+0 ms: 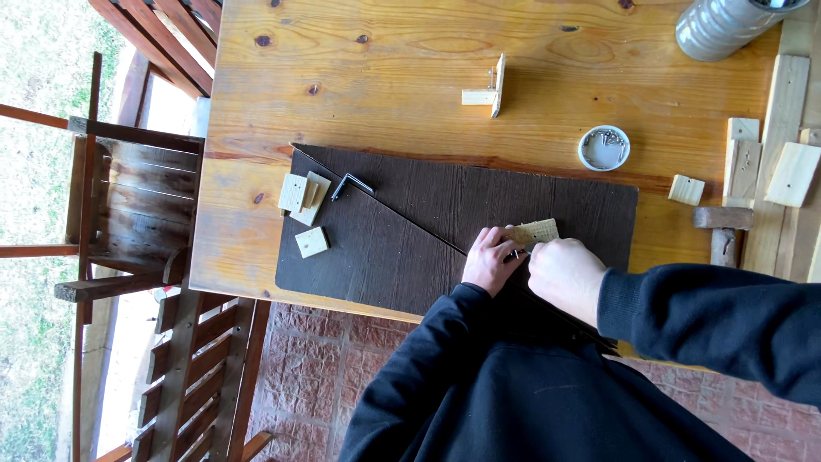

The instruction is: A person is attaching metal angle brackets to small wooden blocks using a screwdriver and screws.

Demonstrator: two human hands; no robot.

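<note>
A dark brown board [410, 231] lies across a pine table [385, 77]. On the board's near half, toward its right end, sits a small pale wood block [537, 231], its long axis running roughly along the board's length, tilted slightly. The left hand [489, 261] rests flat beside the block, fingers curled against its left end. The right hand [564, 275] is closed in a fist just below the block; what it grips cannot be made out.

At the board's far-left corner lie three small wood squares [304, 205] and a bent metal bracket [349, 184]. Beyond the board's far edge stand an L-shaped wood piece [489, 90] and a small round dish of screws [604, 148]. Off the board's right end lie a hammer [723, 227], loose wood offcuts [774, 162] and a grey can [723, 26]. A wooden chair [128, 214] stands off its left end.
</note>
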